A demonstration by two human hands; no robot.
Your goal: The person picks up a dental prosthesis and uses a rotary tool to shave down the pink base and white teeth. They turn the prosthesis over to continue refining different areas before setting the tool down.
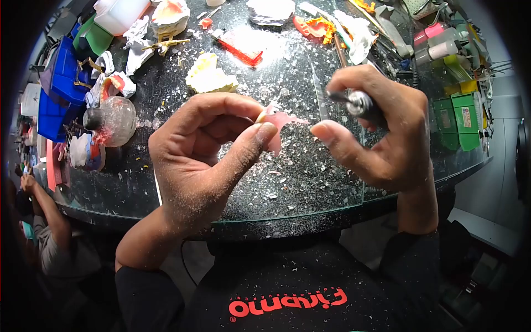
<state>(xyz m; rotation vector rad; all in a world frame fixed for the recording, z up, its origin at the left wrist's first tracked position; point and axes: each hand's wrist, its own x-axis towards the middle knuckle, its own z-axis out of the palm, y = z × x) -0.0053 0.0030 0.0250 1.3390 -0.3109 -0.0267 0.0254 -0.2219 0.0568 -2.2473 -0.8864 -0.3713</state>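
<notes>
Between thumb and forefinger, my left hand (pixel 207 146) pinches a small pink piece (pixel 281 120) with thin pointed ends. To its right, my right hand (pixel 387 133) is wrapped round a dark handpiece (pixel 362 104) with a metal tip end facing left. The right thumb is stretched toward the pink piece, with a gap between them. White and pink shavings cover the glass-topped bench (pixel 254 191) under both hands, and dust clings to my left hand and wrist. A slim metal tool (pixel 319 91) lies on the bench behind the pink piece.
A dusty round bottle (pixel 119 122), blue bins (pixel 61 94) and plaster models (pixel 168 19) stand at the left. A yellowish cast (pixel 210 74) and a red piece (pixel 240 52) lie beyond my hands. Green boxes (pixel 467 122) are at the right; another person's arm (pixel 50 207) shows far left.
</notes>
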